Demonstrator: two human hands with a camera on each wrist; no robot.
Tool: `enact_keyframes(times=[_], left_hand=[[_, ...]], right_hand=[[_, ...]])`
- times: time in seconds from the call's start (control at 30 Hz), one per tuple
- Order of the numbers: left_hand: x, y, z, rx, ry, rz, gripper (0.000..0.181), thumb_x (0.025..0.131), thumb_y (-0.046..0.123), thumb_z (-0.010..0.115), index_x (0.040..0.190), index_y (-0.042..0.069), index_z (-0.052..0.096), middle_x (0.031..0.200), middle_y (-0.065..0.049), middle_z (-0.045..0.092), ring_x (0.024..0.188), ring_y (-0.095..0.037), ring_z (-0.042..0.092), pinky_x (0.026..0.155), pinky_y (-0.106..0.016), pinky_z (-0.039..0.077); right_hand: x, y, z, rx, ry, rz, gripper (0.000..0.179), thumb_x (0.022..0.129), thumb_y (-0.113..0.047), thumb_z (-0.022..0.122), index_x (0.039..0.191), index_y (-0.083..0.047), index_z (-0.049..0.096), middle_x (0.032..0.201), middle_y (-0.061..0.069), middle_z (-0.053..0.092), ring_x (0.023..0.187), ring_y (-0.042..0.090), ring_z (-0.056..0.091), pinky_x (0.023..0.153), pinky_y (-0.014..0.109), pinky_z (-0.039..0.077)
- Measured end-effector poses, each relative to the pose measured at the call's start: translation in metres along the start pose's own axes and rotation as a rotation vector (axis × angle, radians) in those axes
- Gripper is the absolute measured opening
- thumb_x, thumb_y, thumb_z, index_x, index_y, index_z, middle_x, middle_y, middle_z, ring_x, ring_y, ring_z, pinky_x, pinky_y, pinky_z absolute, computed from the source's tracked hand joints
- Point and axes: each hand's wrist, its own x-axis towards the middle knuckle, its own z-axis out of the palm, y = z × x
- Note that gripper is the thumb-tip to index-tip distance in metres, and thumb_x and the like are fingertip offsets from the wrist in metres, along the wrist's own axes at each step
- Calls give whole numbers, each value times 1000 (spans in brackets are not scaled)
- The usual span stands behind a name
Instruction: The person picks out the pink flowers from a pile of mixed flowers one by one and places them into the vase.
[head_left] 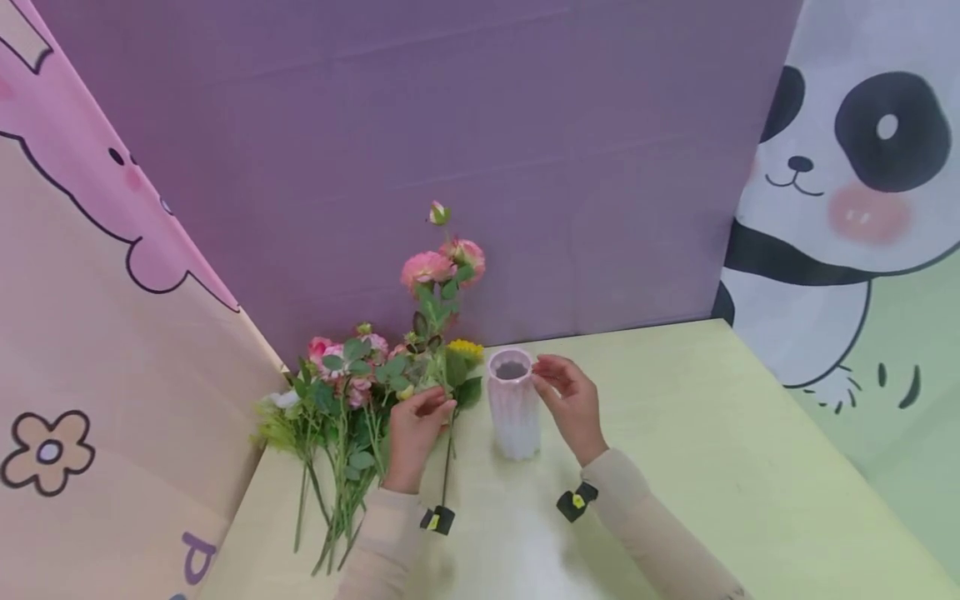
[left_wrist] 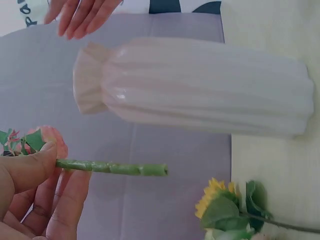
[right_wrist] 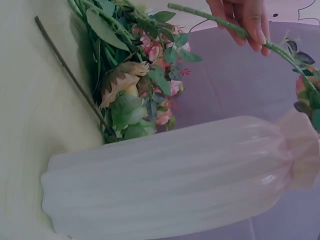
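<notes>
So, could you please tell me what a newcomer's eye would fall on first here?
Probably the panda picture, at the right of the head view. Then, perhaps, the pink flowers that the left hand holds up before the purple backdrop, and the pale vase standing on the table.

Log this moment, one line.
left hand: pinches flower stem; right hand: beside vase rim; vase: upright, no flowers inside; other flowers: on table

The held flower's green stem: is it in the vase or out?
Out: the left wrist view shows the green stem ending in open air, apart from the vase.
</notes>
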Motion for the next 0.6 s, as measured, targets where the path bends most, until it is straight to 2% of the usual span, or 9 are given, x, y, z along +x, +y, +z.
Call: enact_keyframes(times=[0.13, 0.3, 0.43, 0.5, 0.6], left_hand=[[-5, 7, 6, -18, -13, 17, 27, 79, 4, 74, 104, -4, 69, 92, -17, 69, 69, -6, 61, 54, -24, 55], [-12, 16, 15, -51, -43, 25, 25, 80, 1, 73, 104, -4, 69, 94, -18, 68, 71, -8, 61, 54, -22, 55], [-17, 23, 23, -63, -56, 29, 23, 79, -4, 71, 101, -6, 68, 93, -21, 68, 72, -11, 62, 55, -24, 56], [-23, 32, 25, -68, -69, 47, 22, 79, -6, 70, 100, -9, 68, 92, -24, 67, 73, -14, 63, 56, -24, 56], [-27, 34, 31, -78, -92, 53, 22, 79, -4, 70, 101, -10, 67, 92, -23, 67, 77, -18, 64, 56, -24, 56]], right_hand=[[-3, 2, 5, 66, -44, -26, 28, 84, 0, 67, 109, 12, 59, 100, 19, 65, 88, 7, 63, 79, 18, 53], [-6, -4, 12, 157, -126, -61, 25, 84, 8, 64, 107, 15, 57, 101, 32, 61, 90, 6, 63, 79, 21, 54], [-4, -8, 16, 129, -161, -23, 27, 84, 5, 65, 109, 13, 58, 106, 32, 60, 91, 6, 62, 80, 21, 54], [-2, -10, 18, 101, -169, 4, 27, 85, 2, 65, 110, 11, 59, 108, 29, 61, 92, 7, 62, 80, 23, 54], [0, -13, 20, 76, -177, 38, 29, 85, -2, 66, 111, 10, 59, 110, 26, 62, 93, 8, 62, 81, 25, 54]])
